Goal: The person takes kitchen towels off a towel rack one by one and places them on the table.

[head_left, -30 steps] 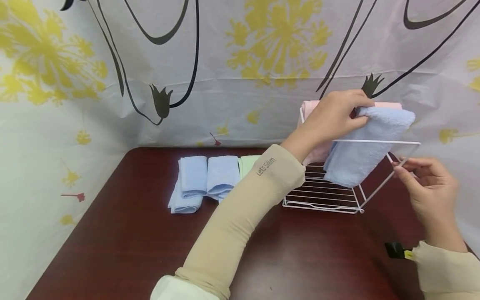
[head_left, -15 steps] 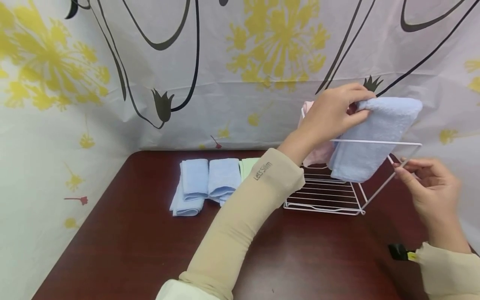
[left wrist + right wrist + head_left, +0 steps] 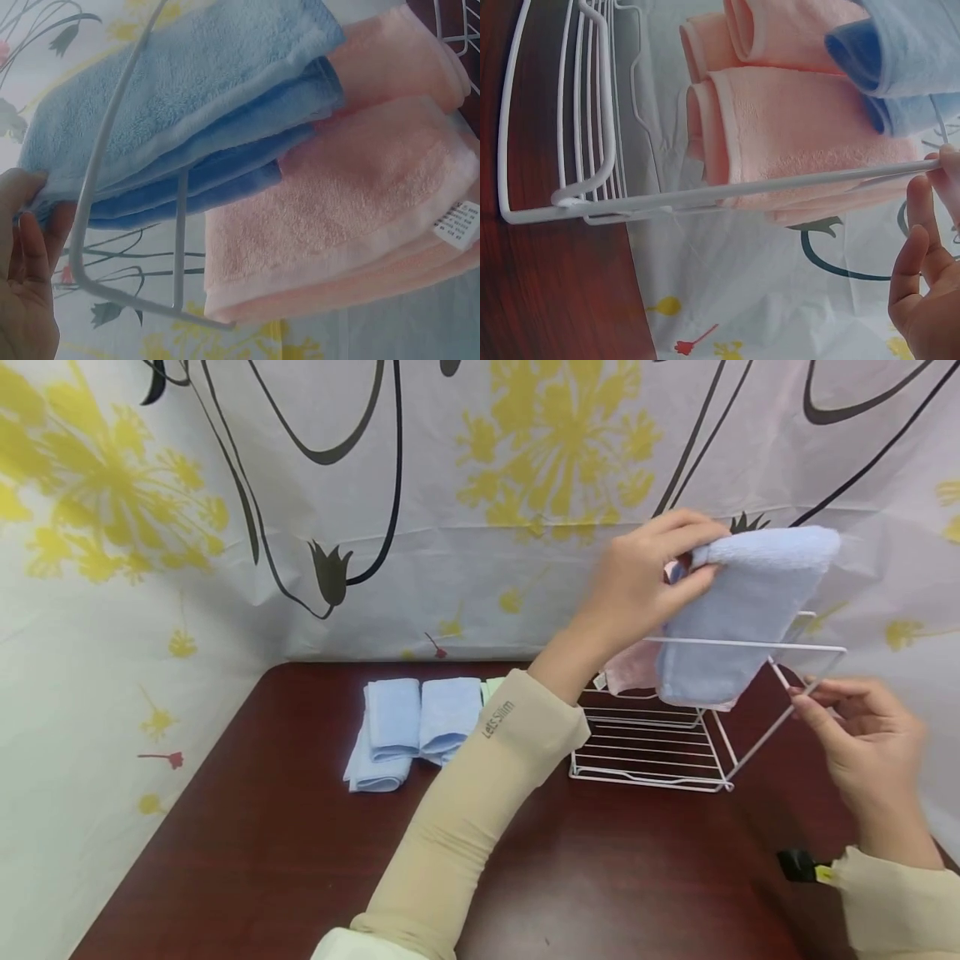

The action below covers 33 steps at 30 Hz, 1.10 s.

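Observation:
A folded light-blue towel (image 3: 742, 618) hangs from my left hand (image 3: 648, 577), which pinches its upper left edge between thumb and fingers. Its lower part is behind the top front bar of a white wire rack (image 3: 648, 782). My right hand (image 3: 873, 743) grips the rack's slanted side wire between thumb and fingers. Pink towels (image 3: 345, 217) drape over the rack behind the blue one; a white label (image 3: 459, 225) shows on one in the left wrist view. In the right wrist view the blue towel (image 3: 922, 52) overlaps the pink towels (image 3: 802, 120).
Left of the rack, folded blue towels (image 3: 393, 718) and a green towel (image 3: 491, 687), partly covered by my left sleeve, lie on the dark red table (image 3: 225, 843). A black object with a yellow part (image 3: 797, 865) is beside my right sleeve. A patterned sheet (image 3: 420, 527) hangs behind.
My left hand has raised the blue towel and moved slightly left, so its top stands higher above the rack. My right hand keeps its grip on the side wire.

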{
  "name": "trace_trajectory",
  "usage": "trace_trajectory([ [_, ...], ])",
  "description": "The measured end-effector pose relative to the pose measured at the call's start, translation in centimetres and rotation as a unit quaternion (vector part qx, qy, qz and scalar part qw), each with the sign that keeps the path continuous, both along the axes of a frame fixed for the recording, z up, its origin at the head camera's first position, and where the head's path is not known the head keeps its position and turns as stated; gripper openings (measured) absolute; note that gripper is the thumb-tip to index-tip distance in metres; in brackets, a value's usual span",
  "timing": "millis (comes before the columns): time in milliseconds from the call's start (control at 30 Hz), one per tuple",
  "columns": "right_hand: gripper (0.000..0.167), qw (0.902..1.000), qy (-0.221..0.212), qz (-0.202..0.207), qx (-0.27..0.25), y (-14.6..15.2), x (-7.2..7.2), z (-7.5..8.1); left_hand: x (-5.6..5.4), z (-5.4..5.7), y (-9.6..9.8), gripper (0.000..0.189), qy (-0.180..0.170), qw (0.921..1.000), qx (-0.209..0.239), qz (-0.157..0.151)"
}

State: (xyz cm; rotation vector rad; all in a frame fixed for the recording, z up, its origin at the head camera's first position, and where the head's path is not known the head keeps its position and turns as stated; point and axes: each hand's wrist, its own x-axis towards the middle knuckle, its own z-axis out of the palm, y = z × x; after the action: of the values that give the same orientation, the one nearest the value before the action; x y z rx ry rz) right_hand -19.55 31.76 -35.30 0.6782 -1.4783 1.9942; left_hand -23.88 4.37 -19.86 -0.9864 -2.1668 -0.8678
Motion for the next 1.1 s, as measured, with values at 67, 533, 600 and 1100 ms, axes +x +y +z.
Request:
trace_trajectory([
  [67,0.024,0.9999,0.001,-0.011,0.013,0.0,0.0,0.0,0.1,0.1,-0.5,0.026,0.016,0.9996,0.021,-0.004],
  [533,0.023,0.9996,0.006,-0.016,0.02,0.3,-0.1,0.0,1.3,-0.1,-3.4,0.024,0.039,0.9904,0.125,-0.045],
  [600,0.023,0.9996,0.006,-0.015,0.022,0.3,-0.1,0.0,1.5,-0.4,-3.8,0.024,0.046,0.988,0.139,-0.05],
  [1100,0.022,0.9985,0.015,-0.034,0.04,0.5,0.2,0.0,2.9,-0.9,-7.2,0.02,0.135,0.9673,0.203,-0.069],
])
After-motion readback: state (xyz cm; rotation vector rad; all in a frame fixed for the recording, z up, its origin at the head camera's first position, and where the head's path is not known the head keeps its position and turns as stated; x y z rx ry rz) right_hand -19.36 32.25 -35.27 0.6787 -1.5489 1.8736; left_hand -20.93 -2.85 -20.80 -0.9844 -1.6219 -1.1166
